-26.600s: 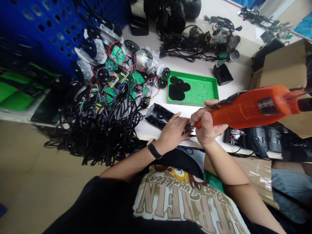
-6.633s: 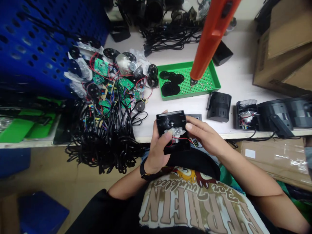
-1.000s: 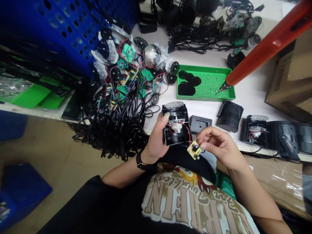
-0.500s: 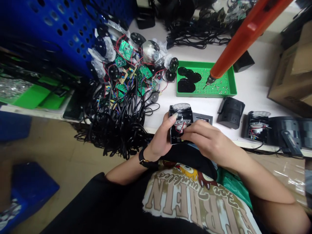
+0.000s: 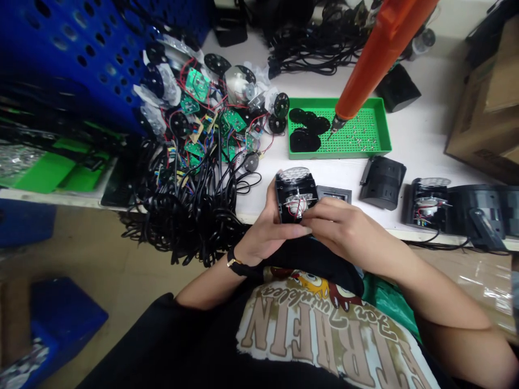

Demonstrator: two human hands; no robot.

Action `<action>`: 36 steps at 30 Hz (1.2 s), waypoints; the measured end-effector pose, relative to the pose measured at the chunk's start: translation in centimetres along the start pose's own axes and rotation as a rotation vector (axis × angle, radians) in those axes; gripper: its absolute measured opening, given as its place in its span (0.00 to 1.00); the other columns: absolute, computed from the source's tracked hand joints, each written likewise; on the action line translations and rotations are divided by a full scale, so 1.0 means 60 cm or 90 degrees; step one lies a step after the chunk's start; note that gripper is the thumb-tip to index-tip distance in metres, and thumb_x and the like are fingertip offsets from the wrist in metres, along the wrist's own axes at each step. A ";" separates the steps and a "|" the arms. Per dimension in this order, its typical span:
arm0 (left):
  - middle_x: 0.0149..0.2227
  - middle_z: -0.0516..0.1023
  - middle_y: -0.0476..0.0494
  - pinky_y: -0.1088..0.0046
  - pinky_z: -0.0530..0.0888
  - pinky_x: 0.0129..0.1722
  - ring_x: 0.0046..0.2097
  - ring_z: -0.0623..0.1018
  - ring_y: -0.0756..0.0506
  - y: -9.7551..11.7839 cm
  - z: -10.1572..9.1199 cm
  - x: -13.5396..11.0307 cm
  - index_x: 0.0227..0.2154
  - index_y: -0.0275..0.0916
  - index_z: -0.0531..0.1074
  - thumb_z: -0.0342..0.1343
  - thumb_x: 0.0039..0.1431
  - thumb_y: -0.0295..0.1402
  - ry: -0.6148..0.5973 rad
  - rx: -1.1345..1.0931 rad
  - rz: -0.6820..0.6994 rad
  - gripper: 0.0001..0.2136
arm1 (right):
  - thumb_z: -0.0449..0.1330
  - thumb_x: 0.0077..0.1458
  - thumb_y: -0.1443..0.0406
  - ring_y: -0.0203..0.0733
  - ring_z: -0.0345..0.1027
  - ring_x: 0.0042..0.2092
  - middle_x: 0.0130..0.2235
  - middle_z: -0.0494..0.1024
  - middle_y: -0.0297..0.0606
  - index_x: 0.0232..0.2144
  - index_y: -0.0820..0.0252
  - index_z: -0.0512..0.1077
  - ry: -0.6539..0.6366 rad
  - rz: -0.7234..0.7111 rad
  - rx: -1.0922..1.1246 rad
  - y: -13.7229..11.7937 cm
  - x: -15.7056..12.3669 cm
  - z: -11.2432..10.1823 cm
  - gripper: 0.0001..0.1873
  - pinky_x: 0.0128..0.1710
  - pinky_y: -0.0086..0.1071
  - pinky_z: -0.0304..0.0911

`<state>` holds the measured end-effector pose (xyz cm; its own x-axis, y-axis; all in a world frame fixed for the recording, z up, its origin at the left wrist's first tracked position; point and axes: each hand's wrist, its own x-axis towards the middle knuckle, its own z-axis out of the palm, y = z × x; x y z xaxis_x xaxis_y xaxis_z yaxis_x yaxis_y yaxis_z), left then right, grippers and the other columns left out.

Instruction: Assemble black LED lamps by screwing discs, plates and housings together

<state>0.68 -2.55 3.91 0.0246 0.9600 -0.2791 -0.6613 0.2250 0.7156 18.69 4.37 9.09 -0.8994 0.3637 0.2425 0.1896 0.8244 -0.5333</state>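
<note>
My left hand grips a small black box housing at the table's front edge, thumb laid across its lower side. Inside the open housing sit a small motor and red wires. My right hand lies over the housing's lower right, fingers curled and pressing into its open side; what they pinch is hidden. An orange electric screwdriver hangs slanted above the green tray, with no hand on it.
A tangle of black cables, green circuit boards and motors fills the table's left. Black discs and screws lie in the tray. More black housings and a flat cover sit to the right. Cardboard boxes stand far right, a blue crate far left.
A second ago my right hand held a small tan circuit board on red wires away from the housing. It has since moved onto the housing, and the board is out of sight.
</note>
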 end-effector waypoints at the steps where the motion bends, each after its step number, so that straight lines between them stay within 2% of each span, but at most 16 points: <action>1: 0.56 0.78 0.45 0.56 0.73 0.60 0.58 0.78 0.38 0.002 0.000 -0.002 0.68 0.53 0.58 0.74 0.40 0.24 -0.008 -0.006 -0.015 0.51 | 0.55 0.70 0.69 0.44 0.73 0.44 0.43 0.78 0.43 0.43 0.60 0.76 0.039 0.022 0.027 0.000 -0.001 0.001 0.10 0.42 0.38 0.73; 4: 0.56 0.78 0.46 0.55 0.73 0.62 0.60 0.78 0.38 0.009 0.006 -0.005 0.68 0.55 0.58 0.71 0.43 0.22 0.014 -0.024 -0.024 0.49 | 0.62 0.66 0.67 0.46 0.72 0.52 0.48 0.74 0.42 0.47 0.54 0.75 0.226 0.118 0.100 0.002 -0.016 0.017 0.08 0.52 0.42 0.73; 6: 0.53 0.80 0.47 0.52 0.73 0.62 0.58 0.79 0.37 0.012 0.011 -0.005 0.67 0.54 0.61 0.69 0.44 0.22 0.050 -0.036 -0.009 0.46 | 0.66 0.63 0.65 0.49 0.71 0.57 0.53 0.72 0.43 0.53 0.51 0.72 0.325 0.192 0.175 0.002 -0.037 0.041 0.17 0.59 0.48 0.71; 8: 0.49 0.82 0.48 0.49 0.74 0.62 0.56 0.80 0.36 0.012 0.015 -0.002 0.67 0.53 0.62 0.68 0.43 0.21 0.078 -0.045 0.003 0.46 | 0.66 0.62 0.64 0.49 0.72 0.59 0.58 0.70 0.45 0.59 0.50 0.66 0.352 0.268 0.277 0.000 -0.063 0.077 0.25 0.62 0.49 0.71; 10: 0.48 0.82 0.47 0.48 0.75 0.61 0.58 0.80 0.35 0.011 0.017 0.002 0.66 0.52 0.62 0.68 0.42 0.21 0.096 -0.048 0.011 0.46 | 0.66 0.63 0.65 0.47 0.76 0.56 0.58 0.73 0.46 0.62 0.50 0.62 0.346 0.321 0.310 -0.003 -0.088 0.115 0.29 0.60 0.47 0.74; 12: 0.50 0.82 0.46 0.48 0.75 0.60 0.60 0.78 0.34 0.007 0.018 0.005 0.66 0.51 0.64 0.68 0.42 0.21 0.104 -0.052 0.023 0.45 | 0.66 0.62 0.68 0.46 0.79 0.53 0.55 0.78 0.45 0.62 0.51 0.64 0.378 0.320 0.229 -0.008 -0.103 0.149 0.29 0.55 0.43 0.77; 14: 0.51 0.82 0.45 0.48 0.76 0.60 0.60 0.78 0.33 0.002 0.019 0.006 0.65 0.52 0.65 0.68 0.42 0.22 0.106 -0.054 0.031 0.44 | 0.66 0.61 0.71 0.46 0.81 0.48 0.48 0.82 0.43 0.60 0.51 0.67 0.436 0.273 0.115 -0.011 -0.107 0.171 0.27 0.49 0.41 0.80; 18: 0.51 0.81 0.46 0.48 0.77 0.60 0.56 0.80 0.35 -0.004 0.024 0.000 0.68 0.54 0.62 0.67 0.43 0.22 0.099 -0.047 0.045 0.47 | 0.64 0.61 0.72 0.46 0.82 0.43 0.41 0.84 0.40 0.53 0.51 0.71 0.508 0.234 0.036 -0.011 -0.093 0.179 0.20 0.44 0.42 0.81; 21: 0.57 0.78 0.45 0.49 0.75 0.62 0.57 0.80 0.37 -0.008 0.027 -0.008 0.71 0.56 0.55 0.68 0.44 0.22 0.089 -0.039 0.069 0.51 | 0.62 0.61 0.73 0.45 0.81 0.41 0.41 0.84 0.40 0.54 0.51 0.72 0.516 0.245 0.024 -0.013 -0.084 0.163 0.20 0.42 0.42 0.80; 24: 0.67 0.71 0.46 0.53 0.71 0.66 0.62 0.76 0.38 -0.015 0.026 -0.014 0.72 0.60 0.51 0.71 0.46 0.22 0.093 -0.007 0.112 0.54 | 0.59 0.62 0.75 0.44 0.80 0.41 0.43 0.83 0.41 0.55 0.50 0.73 0.488 0.238 -0.028 -0.022 -0.082 0.137 0.23 0.39 0.39 0.79; 28: 0.70 0.65 0.46 0.57 0.64 0.70 0.68 0.70 0.39 -0.026 0.018 -0.020 0.73 0.61 0.46 0.72 0.51 0.26 0.060 0.076 0.170 0.54 | 0.59 0.63 0.76 0.43 0.77 0.41 0.42 0.79 0.42 0.58 0.52 0.74 0.412 0.252 -0.077 -0.042 -0.082 0.108 0.24 0.39 0.37 0.78; 32: 0.73 0.60 0.43 0.56 0.58 0.74 0.72 0.64 0.38 -0.033 0.012 -0.022 0.74 0.58 0.42 0.72 0.55 0.27 0.056 0.185 0.232 0.53 | 0.58 0.65 0.74 0.45 0.76 0.42 0.42 0.79 0.45 0.60 0.57 0.72 0.318 0.264 -0.118 -0.058 -0.074 0.102 0.23 0.41 0.38 0.77; 34: 0.75 0.53 0.44 0.56 0.56 0.75 0.74 0.60 0.37 -0.036 0.012 -0.022 0.74 0.58 0.44 0.73 0.54 0.30 0.085 0.234 0.261 0.53 | 0.57 0.67 0.72 0.44 0.76 0.41 0.42 0.80 0.45 0.57 0.59 0.74 0.305 0.276 -0.082 -0.061 -0.067 0.102 0.19 0.40 0.38 0.77; 36: 0.77 0.49 0.46 0.57 0.55 0.75 0.76 0.56 0.36 -0.036 0.013 -0.021 0.74 0.59 0.45 0.74 0.53 0.33 0.122 0.258 0.287 0.54 | 0.57 0.67 0.72 0.42 0.77 0.41 0.41 0.80 0.44 0.52 0.59 0.77 0.323 0.296 0.012 -0.061 -0.060 0.100 0.15 0.41 0.36 0.77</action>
<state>2.69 -4.11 3.22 -0.3493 0.9367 0.0238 -0.2384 -0.1134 0.9645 18.89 -2.57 5.32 -0.4299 0.8398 0.3315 0.5006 0.5273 -0.6865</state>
